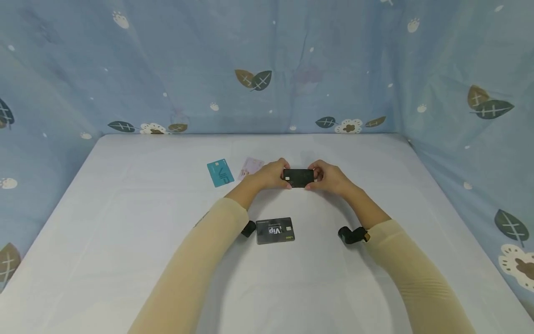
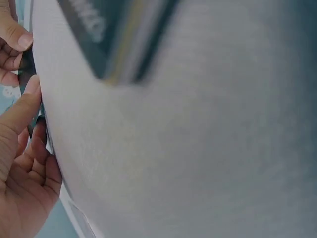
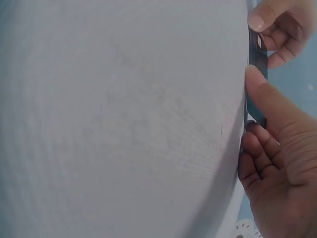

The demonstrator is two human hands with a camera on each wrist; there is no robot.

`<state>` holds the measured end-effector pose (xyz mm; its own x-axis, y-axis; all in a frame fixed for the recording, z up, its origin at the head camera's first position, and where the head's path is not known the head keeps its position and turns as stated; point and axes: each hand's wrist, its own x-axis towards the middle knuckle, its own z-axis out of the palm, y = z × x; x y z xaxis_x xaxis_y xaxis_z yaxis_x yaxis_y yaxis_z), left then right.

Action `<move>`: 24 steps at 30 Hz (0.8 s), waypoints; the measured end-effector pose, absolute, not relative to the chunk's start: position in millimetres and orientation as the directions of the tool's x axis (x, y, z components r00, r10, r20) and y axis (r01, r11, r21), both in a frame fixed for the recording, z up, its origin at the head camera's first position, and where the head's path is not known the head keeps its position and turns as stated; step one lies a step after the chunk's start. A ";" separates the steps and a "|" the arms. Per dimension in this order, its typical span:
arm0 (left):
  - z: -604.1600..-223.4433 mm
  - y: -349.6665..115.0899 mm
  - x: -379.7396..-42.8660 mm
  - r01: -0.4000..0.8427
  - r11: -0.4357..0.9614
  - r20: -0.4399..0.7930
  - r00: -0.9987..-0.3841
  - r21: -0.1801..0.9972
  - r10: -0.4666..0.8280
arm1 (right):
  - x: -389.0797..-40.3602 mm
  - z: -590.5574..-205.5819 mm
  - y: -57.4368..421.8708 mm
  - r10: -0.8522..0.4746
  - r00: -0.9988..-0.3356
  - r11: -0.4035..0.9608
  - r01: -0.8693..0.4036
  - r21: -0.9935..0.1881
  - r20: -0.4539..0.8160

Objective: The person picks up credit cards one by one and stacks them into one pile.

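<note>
Between both hands, a black card (image 1: 298, 177) with a small chip is held by its short ends, its face toward the head camera. My left hand (image 1: 270, 174) pinches the left end between thumb and fingers. At the right end, my right hand (image 1: 328, 178) does the same, fingers curled behind the edge. Each wrist view also shows the card edge-on: the dark card (image 2: 27, 69) lies at the left border of one, the card (image 3: 257, 84) at the right border of the other. A dark grey card (image 1: 275, 236) marked "Vip" lies nearer, by the left forearm.
Left of the hands lie a teal card (image 1: 220, 173) marked "VIP" and a pale pink card (image 1: 251, 167), the latter partly hidden by the left hand. The white tabletop (image 1: 108, 208) ends at a blue patterned cloth (image 1: 200, 60). Black wrist devices (image 1: 352, 235) hang at the sleeves.
</note>
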<state>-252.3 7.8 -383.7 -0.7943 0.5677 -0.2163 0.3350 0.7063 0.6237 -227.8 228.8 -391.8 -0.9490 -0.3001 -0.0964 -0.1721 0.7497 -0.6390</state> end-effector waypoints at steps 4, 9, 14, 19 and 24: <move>-385.8 5.8 -254.2 0.341 0.705 -0.215 -0.791 0.622 0.573 | -229.9 -393.6 228.3 -0.314 -0.942 0.724 -0.159 -0.672 -0.115; -383.4 5.6 -255.1 0.354 0.716 -0.228 -0.783 0.601 0.578 | -231.7 -394.0 226.5 -0.335 -0.936 0.709 -0.172 -0.684 -0.111; -385.1 6.1 -253.7 0.375 0.718 -0.215 -0.783 0.586 0.584 | -229.3 -393.1 225.7 -0.334 -0.937 0.706 -0.179 -0.685 -0.099; -385.0 5.2 -251.3 0.468 0.763 -0.190 -0.784 0.445 0.592 | -227.7 -393.5 227.2 -0.314 -0.944 0.716 -0.168 -0.677 -0.098; -383.8 5.3 -250.1 0.556 0.789 -0.187 -0.773 0.261 0.606 | -226.9 -392.0 227.6 -0.320 -0.943 0.726 -0.181 -0.663 -0.093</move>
